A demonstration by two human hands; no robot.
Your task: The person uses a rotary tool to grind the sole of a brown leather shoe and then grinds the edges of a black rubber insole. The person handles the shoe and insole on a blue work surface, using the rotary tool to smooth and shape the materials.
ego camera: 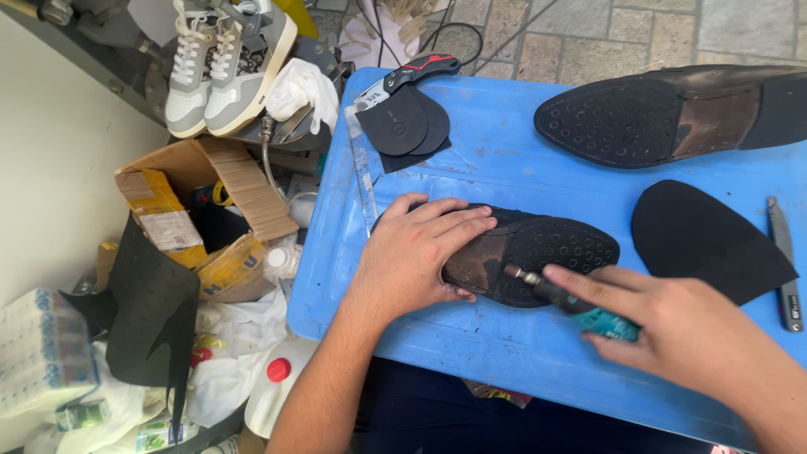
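My left hand [418,252] presses flat on the heel end of an upturned dark shoe [546,252] lying sole-up on the blue table [496,160]. My right hand [681,324] grips a small teal rotary tool [588,313]; its metal tip touches the worn brown part of the sole next to the studded black front. A second upturned shoe [672,113] lies at the far right. A cut black rubber sole piece [706,240] rests to the right of the held shoe.
Round black rubber pieces [405,126] and a folding utility knife [412,71] lie at the table's far left corner, a metal blade [786,269] at its right edge. Left of the table: sneakers [223,63], a cardboard box [202,219], black sheet [151,311], bags and a white jug [277,387].
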